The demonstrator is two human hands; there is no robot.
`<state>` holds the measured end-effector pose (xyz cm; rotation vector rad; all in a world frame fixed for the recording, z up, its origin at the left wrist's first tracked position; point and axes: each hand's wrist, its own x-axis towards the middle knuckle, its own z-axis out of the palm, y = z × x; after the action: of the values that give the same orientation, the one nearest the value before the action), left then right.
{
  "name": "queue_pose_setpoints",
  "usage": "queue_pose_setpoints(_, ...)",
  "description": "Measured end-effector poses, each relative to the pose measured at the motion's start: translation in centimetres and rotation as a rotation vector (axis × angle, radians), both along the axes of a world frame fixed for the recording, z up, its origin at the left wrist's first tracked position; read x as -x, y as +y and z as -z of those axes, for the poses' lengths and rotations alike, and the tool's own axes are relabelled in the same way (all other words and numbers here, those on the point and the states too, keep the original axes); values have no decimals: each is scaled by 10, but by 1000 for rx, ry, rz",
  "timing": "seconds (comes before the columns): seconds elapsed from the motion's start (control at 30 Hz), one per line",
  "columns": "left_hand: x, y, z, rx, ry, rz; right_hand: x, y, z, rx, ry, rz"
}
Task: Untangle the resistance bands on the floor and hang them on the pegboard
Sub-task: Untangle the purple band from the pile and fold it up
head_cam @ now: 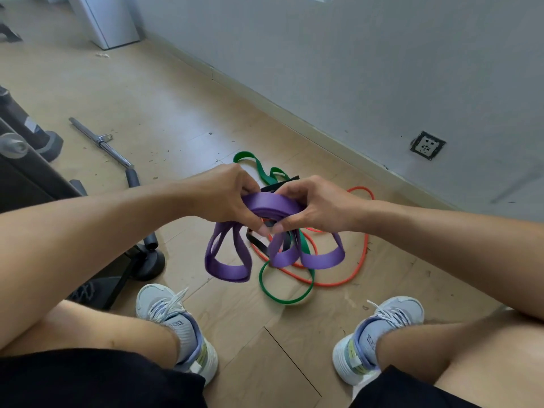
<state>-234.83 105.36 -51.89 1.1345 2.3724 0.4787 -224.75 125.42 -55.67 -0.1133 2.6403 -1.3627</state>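
Nearest me are my knees and my two pale shoes, planted on the wood floor with the tangle lying between and just beyond them. Above that, my left hand and right hand meet over the pile, both curled round the purple band. My left fingers wrap over the bunched top of it; my right fingers pinch the same bunch from the other side, thumb tips almost touching. The purple band hangs from this grip in several loops, clear of the floor as far as I can tell, though black and green strands run up among its right-hand loops, so I judge it is not yet free.

Under and beyond the hands, the green band lies in a loop toward my shoes and reappears farther off toward the wall. The orange band sweeps round the right side of the pile, and the black band crosses beneath the purple loops; all three overlap on the floor.

Farther left lies a metal bar beside dark gym equipment, and the grey wall with a socket closes the far side.

No pegboard is in view and nothing is hung, so the task looks early: one band lifted, three to separate, all four to hang
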Motion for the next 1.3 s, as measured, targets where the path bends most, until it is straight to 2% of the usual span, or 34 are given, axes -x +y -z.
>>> queue_pose_setpoints(0.1, -2, 3, 1, -15, 16, 11, -1, 5, -5, 71, -34, 9)
queue_pose_setpoints(0.27, -4, 10, -2, -88, 64, -33, 0, 14, -11, 68, -10, 42)
queue_pose_setpoints(0.47, -7, 10, -11, -187, 12, -83, 2, 18, -12, 101, -32, 76)
queue_pose_setpoints(0.7, -8, 12, -15, -227, 10, -99, -1, 13, -16, 82, -41, 9)
queue_pose_setpoints(0.97, 0, 6, -16, -322, -148, -160, -4, 9, -31, 296, 60, 134)
queue_pose_setpoints(1.2, 3, -1, -6, -339, -227, -158, -7, 16, -54, 343, 98, 138)
queue_pose_setpoints(1.3, 3, -3, -11, -420, -245, -197, -9, 27, -60, 320, 86, 146)
